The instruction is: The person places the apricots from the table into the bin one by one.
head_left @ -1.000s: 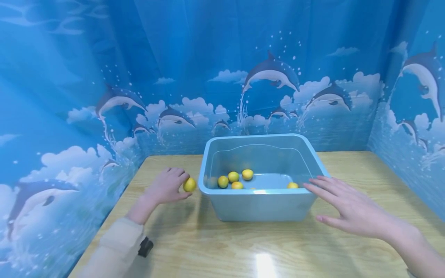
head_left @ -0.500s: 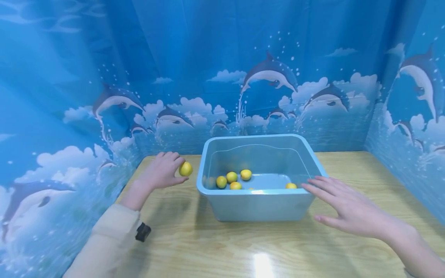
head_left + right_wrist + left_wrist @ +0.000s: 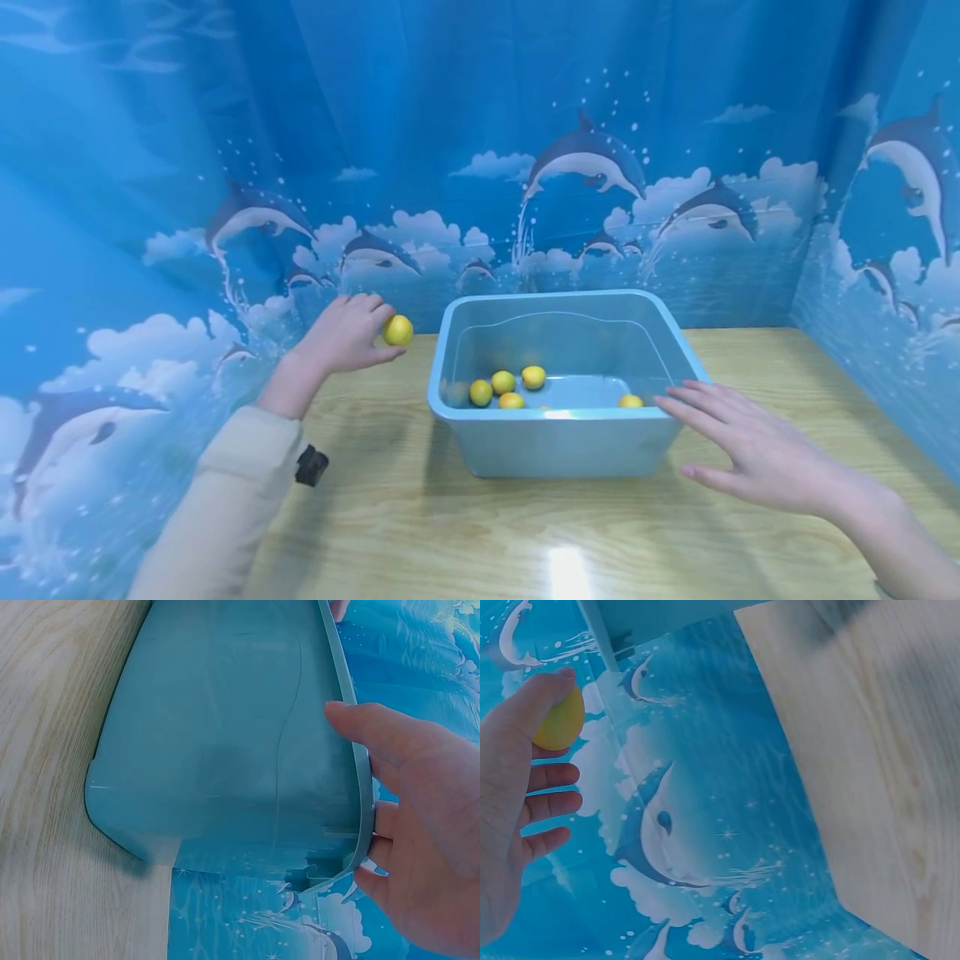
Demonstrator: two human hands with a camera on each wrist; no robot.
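My left hand (image 3: 341, 335) pinches a small yellow citrus fruit (image 3: 398, 331) between thumb and fingers. It is raised above the table, just left of the blue plastic bin (image 3: 555, 446). From the left wrist, the fruit (image 3: 560, 724) sits at the thumb and index finger while the other fingers extend apart below it. Inside the bin lie several more yellow citrus fruits (image 3: 503, 382), grouped at the left, with one (image 3: 631, 402) near the front right. My right hand (image 3: 765, 454) has its fingers extended at the bin's right front corner; its fingertips appear to touch the rim (image 3: 364, 780).
The bin stands on a light wood-grain table (image 3: 480, 533). Blue dolphin-print curtains (image 3: 420, 167) hang behind it and along both sides. A small black object (image 3: 311, 465) is fixed at my left wrist.
My left hand has risen and shifted slightly left, away from the bin, with the citrus fruit still pinched. The right hand and the fruits in the bin have stayed in place.
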